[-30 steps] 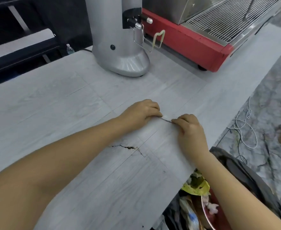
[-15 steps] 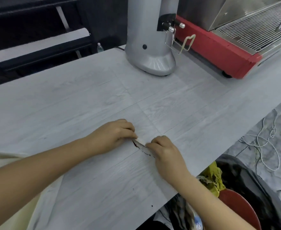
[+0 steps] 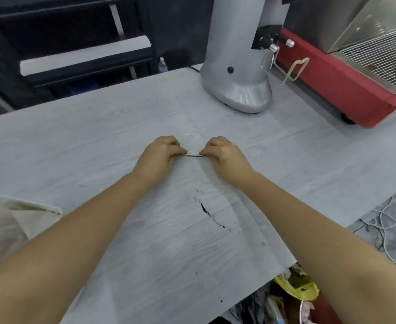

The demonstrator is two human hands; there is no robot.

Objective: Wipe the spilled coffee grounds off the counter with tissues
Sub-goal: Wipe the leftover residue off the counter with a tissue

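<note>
A folded white tissue point(image 3: 194, 153) lies stretched on the pale grey counter point(image 3: 98, 155). My left hand point(image 3: 160, 155) pinches its left end and my right hand point(image 3: 223, 154) pinches its right end, both pressed on the counter. Most of the tissue is hidden by my fingers. A thin dark line of coffee grounds point(image 3: 209, 213) runs on the counter between my forearms, nearer to me than the tissue, with a few loose specks point(image 3: 196, 273) closer to the front edge.
A silver coffee grinder point(image 3: 239, 66) stands behind my hands. A red espresso machine point(image 3: 337, 90) sits at the back right. A cream cloth bag point(image 3: 12, 225) lies at the left. A bin with rubbish point(image 3: 295, 291) is below the counter's front edge, and white cables point(image 3: 393, 220) lie on the floor.
Both hands have slid the tissue away from me across the counter. A dark trail of grounds now shows behind them. The view has swung to the left.
</note>
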